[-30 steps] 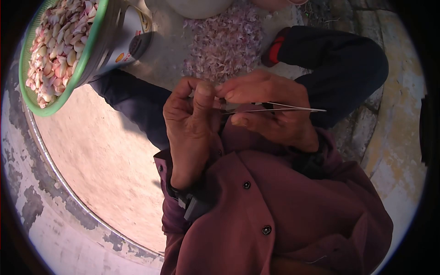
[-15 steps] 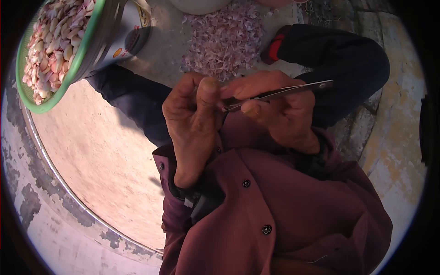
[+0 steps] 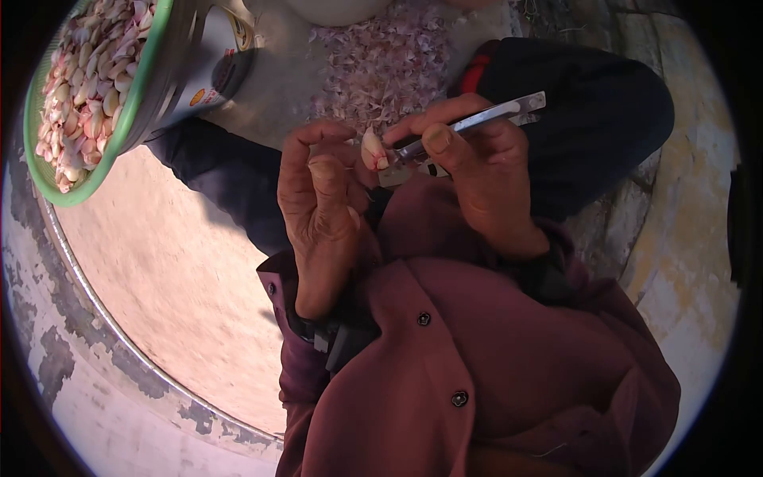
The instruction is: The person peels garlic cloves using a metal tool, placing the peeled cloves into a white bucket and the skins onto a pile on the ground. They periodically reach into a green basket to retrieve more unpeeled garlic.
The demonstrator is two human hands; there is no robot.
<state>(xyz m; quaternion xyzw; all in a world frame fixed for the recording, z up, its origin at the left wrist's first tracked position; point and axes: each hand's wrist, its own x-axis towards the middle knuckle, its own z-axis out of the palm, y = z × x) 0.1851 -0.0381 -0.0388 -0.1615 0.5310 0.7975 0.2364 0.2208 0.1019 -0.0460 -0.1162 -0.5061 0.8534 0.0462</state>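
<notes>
In my right hand (image 3: 481,159) is a small metal tool (image 3: 497,113), pinched between thumb and fingers, its outer end pointing up and right. A pale pink garlic clove (image 3: 372,149) is at the tool's inner end, near my right index fingertip. My left hand (image 3: 322,207) is just left of the clove, thumb and fingers apart and curved, with nothing visible between them. Beyond the hands, a heap of pinkish garlic skins (image 3: 385,67) lies on the ground.
A green-rimmed basket (image 3: 133,103) full of garlic cloves stands at the upper left, beside a printed bucket (image 3: 214,71). A rounded pale container (image 3: 338,8) is at the top edge. My bent legs in dark trousers flank the skins.
My left hand has opened and drawn back to the left, away from the tool. The clove now shows at the tool's inner end. My right hand has tilted the tool's outer end upward.
</notes>
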